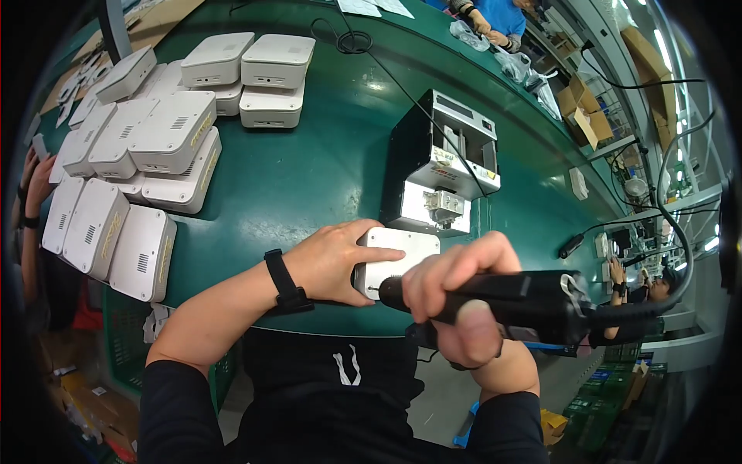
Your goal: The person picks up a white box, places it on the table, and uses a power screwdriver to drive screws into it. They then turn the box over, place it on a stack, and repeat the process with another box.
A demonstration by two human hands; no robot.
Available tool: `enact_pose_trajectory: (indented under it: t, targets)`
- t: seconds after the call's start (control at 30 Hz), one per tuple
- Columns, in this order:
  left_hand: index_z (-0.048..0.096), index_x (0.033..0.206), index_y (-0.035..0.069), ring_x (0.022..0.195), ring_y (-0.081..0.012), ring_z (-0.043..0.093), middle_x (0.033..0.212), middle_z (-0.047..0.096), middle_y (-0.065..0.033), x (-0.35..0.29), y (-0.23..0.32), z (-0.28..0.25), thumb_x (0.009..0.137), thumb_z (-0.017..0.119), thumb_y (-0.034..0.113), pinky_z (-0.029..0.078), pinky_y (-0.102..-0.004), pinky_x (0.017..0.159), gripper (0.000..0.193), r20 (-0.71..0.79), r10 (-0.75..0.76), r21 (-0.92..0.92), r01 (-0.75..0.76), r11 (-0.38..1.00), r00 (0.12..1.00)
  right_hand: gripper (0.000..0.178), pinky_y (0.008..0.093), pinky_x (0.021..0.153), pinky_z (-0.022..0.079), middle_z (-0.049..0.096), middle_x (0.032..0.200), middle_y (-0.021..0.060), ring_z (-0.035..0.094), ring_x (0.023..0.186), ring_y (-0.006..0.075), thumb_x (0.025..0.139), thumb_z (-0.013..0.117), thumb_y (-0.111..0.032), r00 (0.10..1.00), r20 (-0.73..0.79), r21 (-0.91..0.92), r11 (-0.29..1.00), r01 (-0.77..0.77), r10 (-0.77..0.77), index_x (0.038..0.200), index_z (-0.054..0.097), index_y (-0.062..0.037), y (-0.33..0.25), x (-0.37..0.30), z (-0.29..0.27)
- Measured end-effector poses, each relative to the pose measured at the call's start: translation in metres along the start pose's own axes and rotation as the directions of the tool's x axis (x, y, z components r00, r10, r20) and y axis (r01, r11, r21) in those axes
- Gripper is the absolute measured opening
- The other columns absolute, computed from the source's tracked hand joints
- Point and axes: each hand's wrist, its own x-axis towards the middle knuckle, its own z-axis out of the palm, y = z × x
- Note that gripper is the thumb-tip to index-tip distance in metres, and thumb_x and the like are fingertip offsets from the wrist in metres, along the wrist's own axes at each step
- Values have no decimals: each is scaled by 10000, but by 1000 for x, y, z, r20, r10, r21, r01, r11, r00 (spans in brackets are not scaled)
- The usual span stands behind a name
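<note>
My left hand (331, 261) grips a small white box-shaped casing (404, 249) and holds it down on the green table (309, 178) near the front edge. A black watch band sits on that wrist. My right hand (456, 298) is wrapped around a black electric screwdriver (525, 303) held level, its tip touching the casing's near side. A cable runs from the screwdriver's back end up to the right. Just behind the casing stands a black and silver screw feeder machine (444, 162).
Several white casings (166, 135) lie stacked and in rows on the table's left part. Another person's arm (31, 209) shows at the far left, and other people work at the top right and far right. Cardboard boxes (583, 116) stand past the table.
</note>
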Motion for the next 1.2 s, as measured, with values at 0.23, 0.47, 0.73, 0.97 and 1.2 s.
enact_pose_trajectory:
  t: [0.23, 0.47, 0.73, 0.97, 1.2]
  targets:
    - [621, 1264, 181, 1075, -349, 599, 1200, 572, -185, -5, 22, -18, 641, 843, 308, 521, -391, 903, 673, 70, -139, -70, 144, 987, 988, 326, 330, 561, 453, 501, 674, 50, 489, 523, 167, 909, 575, -371, 947, -175, 130, 947, 293, -269, 987, 433, -88, -18, 3, -22]
    - [479, 1380, 74, 1124, -297, 602, 1301, 554, -158, -71, 40, -19, 871, 668, 423, 520, -378, 938, 645, 325, -622, -782, 572, 247, 712, 223, 312, 515, 437, 481, 669, 41, 467, 499, 143, 957, 503, -285, 815, -483, -43, 938, 344, -321, 993, 453, -71, 7, -38, -112]
    - [263, 1485, 79, 1130, -357, 587, 1317, 525, -192, -49, 37, -20, 912, 365, 703, 504, -395, 968, 853, 461, -674, -887, 300, -350, 577, 158, 289, 492, 431, 470, 661, 41, 461, 489, 135, 970, 489, -217, 746, -602, -59, 948, 313, -284, 992, 453, -64, 47, -67, -146]
    - [236, 1477, 30, 1218, -372, 527, 1335, 496, -246, 50, -53, 11, 962, 381, 619, 463, -410, 1013, 795, 164, -767, -964, -63, -257, 621, 162, 289, 492, 425, 465, 657, 38, 448, 479, 134, 968, 493, -224, 739, -609, -18, 937, 349, -287, 985, 448, -69, 50, -73, -150]
    - [389, 1404, -2, 1219, -393, 517, 1364, 483, -223, 71, -5, 5, 898, 683, 308, 428, -424, 1043, 663, -292, -586, -697, 252, 672, 756, 188, 290, 512, 410, 451, 657, 33, 434, 492, 129, 974, 472, -264, 707, -661, 26, 934, 355, -251, 982, 443, -79, 54, -89, -152]
